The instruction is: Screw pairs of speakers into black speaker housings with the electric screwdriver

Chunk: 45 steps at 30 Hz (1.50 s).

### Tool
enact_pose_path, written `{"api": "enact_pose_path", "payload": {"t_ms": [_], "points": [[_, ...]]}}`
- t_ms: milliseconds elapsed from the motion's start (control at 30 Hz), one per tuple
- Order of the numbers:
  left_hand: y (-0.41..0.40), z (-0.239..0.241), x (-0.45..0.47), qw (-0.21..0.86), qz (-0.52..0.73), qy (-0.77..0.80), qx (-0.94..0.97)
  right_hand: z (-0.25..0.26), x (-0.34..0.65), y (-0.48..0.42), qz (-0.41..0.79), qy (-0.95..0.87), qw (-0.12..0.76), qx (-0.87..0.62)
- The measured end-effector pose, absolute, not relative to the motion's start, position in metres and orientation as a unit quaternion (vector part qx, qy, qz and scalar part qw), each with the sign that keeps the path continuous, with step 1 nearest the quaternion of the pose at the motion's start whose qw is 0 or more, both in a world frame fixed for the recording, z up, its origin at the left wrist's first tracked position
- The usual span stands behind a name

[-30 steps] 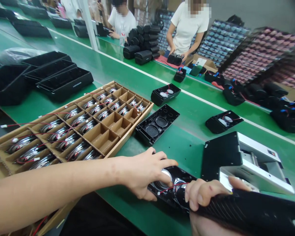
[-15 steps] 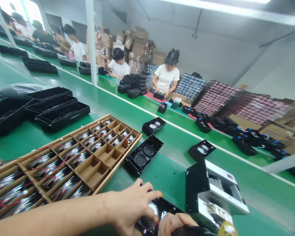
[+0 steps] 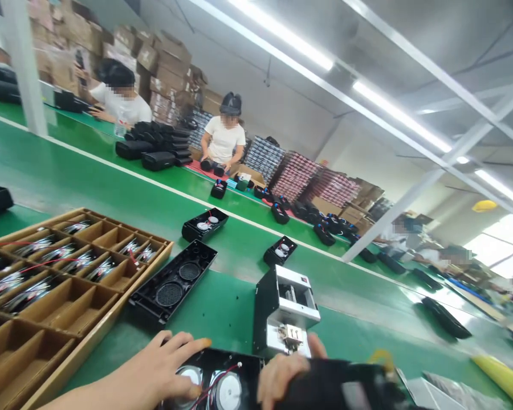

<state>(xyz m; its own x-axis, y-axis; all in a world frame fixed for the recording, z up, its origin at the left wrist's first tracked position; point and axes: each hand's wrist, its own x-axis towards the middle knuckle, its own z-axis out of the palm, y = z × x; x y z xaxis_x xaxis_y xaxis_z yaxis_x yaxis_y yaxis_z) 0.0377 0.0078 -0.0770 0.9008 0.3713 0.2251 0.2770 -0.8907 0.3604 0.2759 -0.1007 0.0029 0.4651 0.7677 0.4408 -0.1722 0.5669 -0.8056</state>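
My left hand (image 3: 154, 367) bends over a black speaker housing (image 3: 250, 364) at the bottom, fingers along its edge and thumb over one of the drivers. Two round silver speaker drivers (image 3: 227, 392) sit inside, with a thin red wire and white plug lying across them. Fingers of my right hand (image 3: 282, 376) wrap round a black electric screwdriver (image 3: 337, 384), blurred and partly cut off by the frame. Its tip is hidden. Just beyond that hand stands a black and white screw feeder (image 3: 286, 310).
To the left is a divided cardboard tray (image 3: 89, 336) of drivers with wires. Another open housing (image 3: 175, 285) lies against it. Housings with drivers (image 3: 205, 224) stand farther back near the white line. A co-worker (image 3: 223, 136) handles black parts across the bench. A post (image 3: 393, 205) rises at right.
The view has swung right, so the tray and feeder appear farther left. My right hand has moved off the drivers toward the feeder with the screwdriver. My left hand stays on the housing.
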Motion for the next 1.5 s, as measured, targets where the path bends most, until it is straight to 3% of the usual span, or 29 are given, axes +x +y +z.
{"api": "enact_pose_path", "payload": {"t_ms": [133, 267, 667, 1233, 1500], "points": [[0.006, -0.073, 0.033, 0.147, 0.160, 0.170, 0.961, 0.040, 0.332, -0.084, 0.097, -0.388, 0.839, -0.370], [0.000, -0.070, 0.030, 0.184, 0.139, 0.192, 0.954, 0.047, 0.367, -0.061, 0.036, -0.391, 0.824, -0.408], [0.003, -0.044, 0.020, 0.289, 0.002, 0.221, 0.932, 0.028, 0.375, -0.053, 0.050, -0.409, 0.793, -0.449], [0.002, -0.033, 0.019, 0.296, -0.015, 0.227, 0.928, 0.025, 0.375, -0.052, 0.073, -0.405, 0.792, -0.452], [-0.001, 0.001, 0.017, 0.320, -0.046, 0.274, 0.906, 0.037, 0.356, -0.075, 0.125, -0.403, 0.796, -0.433]]}}
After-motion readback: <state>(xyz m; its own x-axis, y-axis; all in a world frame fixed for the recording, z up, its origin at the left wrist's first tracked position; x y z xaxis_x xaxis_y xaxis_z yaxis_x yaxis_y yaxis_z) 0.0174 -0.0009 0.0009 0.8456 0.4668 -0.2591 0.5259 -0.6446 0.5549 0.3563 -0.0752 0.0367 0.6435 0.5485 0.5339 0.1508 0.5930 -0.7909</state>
